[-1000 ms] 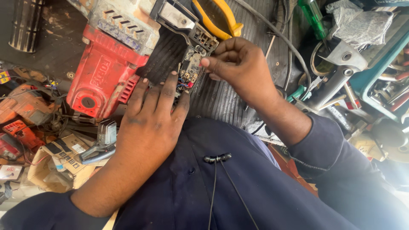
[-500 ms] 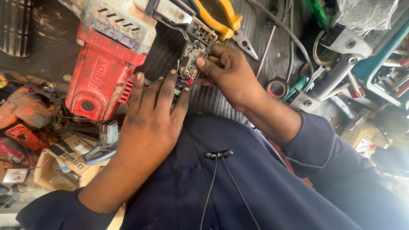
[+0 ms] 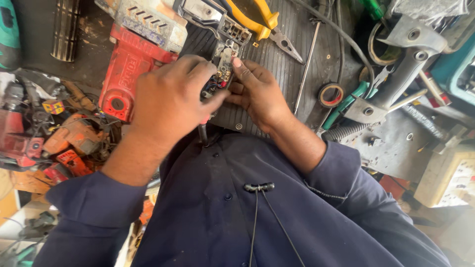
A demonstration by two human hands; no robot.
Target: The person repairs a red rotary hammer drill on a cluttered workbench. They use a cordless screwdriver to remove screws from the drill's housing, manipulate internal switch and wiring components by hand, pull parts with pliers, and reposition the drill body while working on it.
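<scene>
Left hand fingers wrapped around small black switch module with brass terminals, held over the black ribbed rubber mat on the desk, centre far. Right hand fingers pinched narrow on the module's right side, thumb tip touching the terminals. Red and grey power tool body just left; yellow-handled pliers far behind; black tape roll to the right

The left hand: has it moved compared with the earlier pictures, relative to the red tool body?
Yes. The left hand has moved up the picture: earlier it lay below the small switch part; now its fingers cover it, level with the red tool body.
</scene>
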